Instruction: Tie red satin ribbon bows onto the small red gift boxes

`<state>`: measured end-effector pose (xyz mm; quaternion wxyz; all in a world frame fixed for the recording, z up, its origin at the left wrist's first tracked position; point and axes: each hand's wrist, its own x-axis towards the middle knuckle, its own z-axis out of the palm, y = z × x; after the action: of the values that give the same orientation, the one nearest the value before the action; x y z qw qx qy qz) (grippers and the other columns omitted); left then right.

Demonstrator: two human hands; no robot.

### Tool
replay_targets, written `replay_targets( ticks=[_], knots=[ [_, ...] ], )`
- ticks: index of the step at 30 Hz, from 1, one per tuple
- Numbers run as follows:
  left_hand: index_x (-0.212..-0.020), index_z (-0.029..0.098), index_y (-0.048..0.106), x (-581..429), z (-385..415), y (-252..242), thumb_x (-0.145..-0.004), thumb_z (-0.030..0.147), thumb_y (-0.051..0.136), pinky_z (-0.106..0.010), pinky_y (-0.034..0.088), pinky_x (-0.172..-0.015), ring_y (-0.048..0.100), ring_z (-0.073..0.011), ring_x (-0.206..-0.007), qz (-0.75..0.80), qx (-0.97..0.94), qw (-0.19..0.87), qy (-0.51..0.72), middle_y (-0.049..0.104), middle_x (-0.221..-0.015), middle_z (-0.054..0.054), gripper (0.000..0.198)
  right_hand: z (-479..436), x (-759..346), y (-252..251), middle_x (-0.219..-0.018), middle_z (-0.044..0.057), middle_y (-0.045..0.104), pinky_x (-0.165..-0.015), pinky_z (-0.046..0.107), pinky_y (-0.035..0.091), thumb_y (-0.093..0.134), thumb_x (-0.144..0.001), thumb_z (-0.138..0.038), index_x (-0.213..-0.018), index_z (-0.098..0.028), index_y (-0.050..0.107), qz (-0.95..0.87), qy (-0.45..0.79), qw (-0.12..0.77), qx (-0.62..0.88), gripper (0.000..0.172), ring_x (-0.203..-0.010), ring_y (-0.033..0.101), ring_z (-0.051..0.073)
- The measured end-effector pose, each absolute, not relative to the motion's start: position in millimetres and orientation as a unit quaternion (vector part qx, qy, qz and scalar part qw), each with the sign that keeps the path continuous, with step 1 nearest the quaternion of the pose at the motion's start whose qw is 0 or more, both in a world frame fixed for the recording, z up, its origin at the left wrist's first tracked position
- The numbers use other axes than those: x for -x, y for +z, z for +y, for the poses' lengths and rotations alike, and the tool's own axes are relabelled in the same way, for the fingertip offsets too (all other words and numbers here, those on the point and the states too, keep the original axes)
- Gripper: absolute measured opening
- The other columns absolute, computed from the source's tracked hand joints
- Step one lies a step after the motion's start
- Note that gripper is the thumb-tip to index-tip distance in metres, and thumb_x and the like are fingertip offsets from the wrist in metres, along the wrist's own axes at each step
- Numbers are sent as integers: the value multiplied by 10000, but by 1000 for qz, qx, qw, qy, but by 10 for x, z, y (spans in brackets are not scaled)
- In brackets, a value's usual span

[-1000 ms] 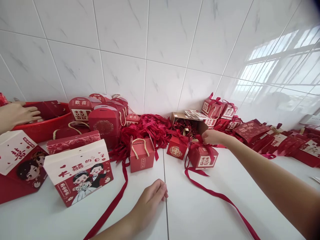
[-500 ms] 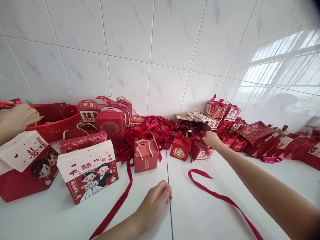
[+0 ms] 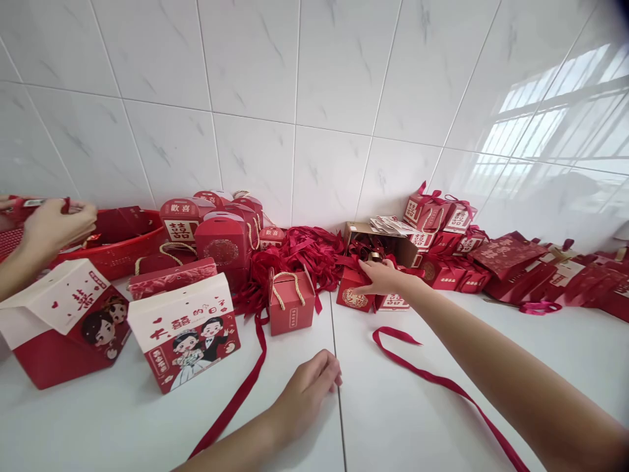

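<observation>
My left hand (image 3: 312, 387) rests on the white table (image 3: 393, 419) near the seam, fingers curled in, with nothing visible in it. My right hand (image 3: 386, 278) reaches over two small red gift boxes, fingers spread. Its thumb and forefinger lie against the box with a gold emblem (image 3: 354, 298); whether they grip it I cannot tell. Beneath the hand, the box with a white double-happiness label (image 3: 396, 301) is partly hidden. To the left stands a red box with rope handles (image 3: 293, 305). One red ribbon (image 3: 240, 400) runs left of my left hand, another ribbon (image 3: 442, 383) lies under my right forearm.
Two larger boxes with cartoon couples (image 3: 189, 341) stand at left. Behind them a co-worker's hands (image 3: 54, 226) hold a red item by a red basket (image 3: 132, 239). A ribbon heap (image 3: 299, 259), an open carton (image 3: 405, 249) and bow-tied boxes (image 3: 437, 216) line the tiled wall.
My right hand has moved left from the labelled box to the gold-emblem box, and its fingers have spread. My left hand has stayed put. The co-worker's hands have lifted a red item.
</observation>
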<state>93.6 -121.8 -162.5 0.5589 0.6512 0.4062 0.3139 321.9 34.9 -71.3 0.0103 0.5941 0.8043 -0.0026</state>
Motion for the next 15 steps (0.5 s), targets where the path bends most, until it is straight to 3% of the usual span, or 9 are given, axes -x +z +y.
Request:
replay_targets(
  ticks=[5, 8, 10, 12, 15],
  knots=[
    [-806, 191, 509, -925, -1210, -1613, -925, 541, 340, -321, 368, -828, 478, -173, -831, 408, -649, 563, 307, 539, -846, -24, 406, 377, -3462, -769, -1478, 119, 357, -1002, 407, 403, 724, -660, -515, -1437, -235, 373, 823, -48, 19, -566, 897, -1252, 459, 337],
    [-802, 194, 510, -908, -1208, -1578, -924, 552, 319, -321, 362, -830, 471, -176, -830, 413, -654, 563, 291, 528, -837, -24, 423, 366, -3642, -742, -1461, 63, 400, -989, 346, 424, 707, -662, -568, -1412, -276, 411, 827, -42, -27, -560, 858, -1245, 475, 287],
    [-805, 197, 507, -900, -1203, -1560, -920, 563, 311, -318, 359, -830, 471, -179, -832, 420, -651, 566, 280, 528, -841, -26, 431, 407, -3796, -705, -1452, 48, 411, -1032, 332, 379, 528, -816, -595, -1412, -279, 404, 810, -7, -89, -579, 686, -1293, 422, 247],
    [-800, 201, 504, -906, -1197, -1556, -912, 583, 300, -310, 359, -823, 471, -180, -825, 428, -647, 566, 278, 522, -826, -24, 447, 492, -4025, -664, -1428, 70, 429, -1066, 354, 329, 254, -953, -514, -1412, -244, 393, 764, 44, -158, -625, 551, -1318, 376, 223],
    [-771, 204, 503, -941, -1192, -1583, -894, 626, 271, -294, 363, -782, 466, -179, -780, 448, -644, 552, 283, 498, -755, -16, 497, 644, -4531, -655, -1378, 150, 450, -1035, 444, 337, 108, -973, -429, -1392, -164, 398, 652, 102, -221, -718, 575, -1298, 369, 281]
  ],
)
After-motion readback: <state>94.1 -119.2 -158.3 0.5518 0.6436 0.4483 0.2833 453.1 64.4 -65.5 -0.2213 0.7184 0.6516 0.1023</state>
